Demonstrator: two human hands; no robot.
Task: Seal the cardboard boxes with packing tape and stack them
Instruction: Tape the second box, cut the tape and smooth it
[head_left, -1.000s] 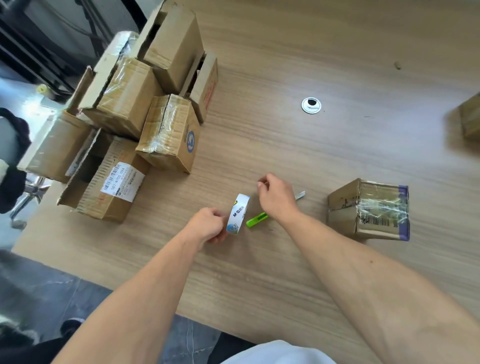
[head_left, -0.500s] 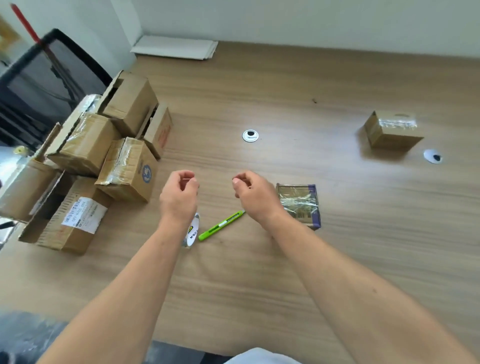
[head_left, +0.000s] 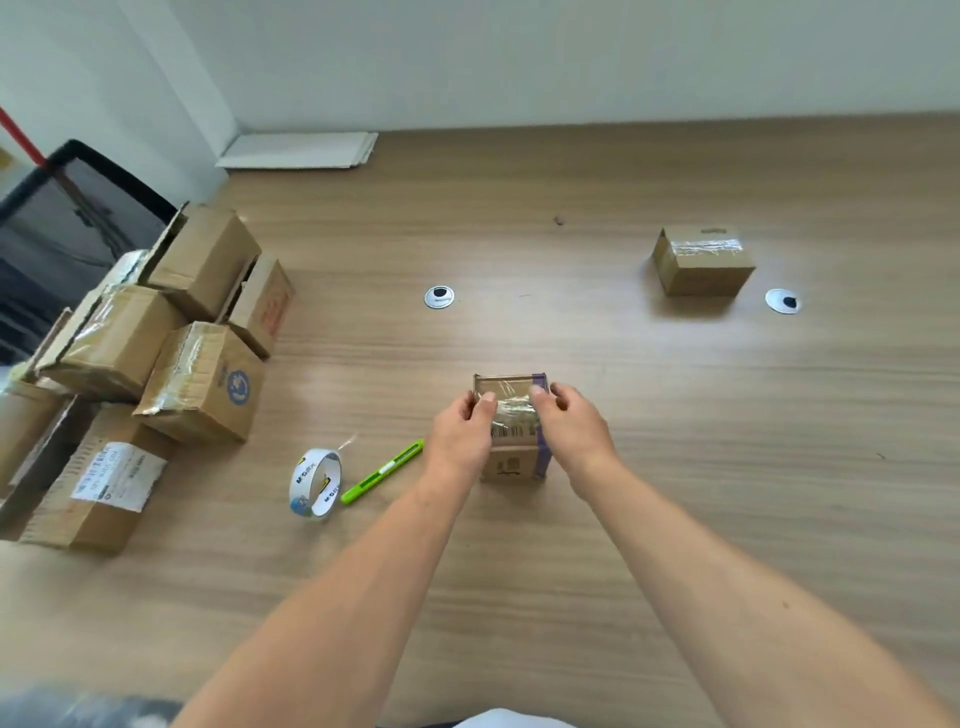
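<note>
A small taped cardboard box (head_left: 511, 415) with a barcode and a purple edge stands on the wooden table (head_left: 675, 467) in front of me. My left hand (head_left: 462, 434) grips its left side with the thumb over the top. My right hand (head_left: 571, 423) grips its right side the same way. A white roll of packing tape (head_left: 316, 484) stands on edge to the left, a loose strip trailing from it. A green utility knife (head_left: 383, 472) lies between the roll and the box. Another sealed box (head_left: 702, 264) sits at the far right.
Several cardboard boxes (head_left: 200, 382) are piled at the table's left edge, some open, some taped. Two round cable grommets (head_left: 439, 297) (head_left: 783, 301) are set in the tabletop. Flat white sheets (head_left: 301, 150) lie by the far wall. A dark chair (head_left: 72, 218) stands left.
My left hand let go of the tape roll, which now stands alone. Both hands moved right and took hold of the small taped box. The view tilted up.
</note>
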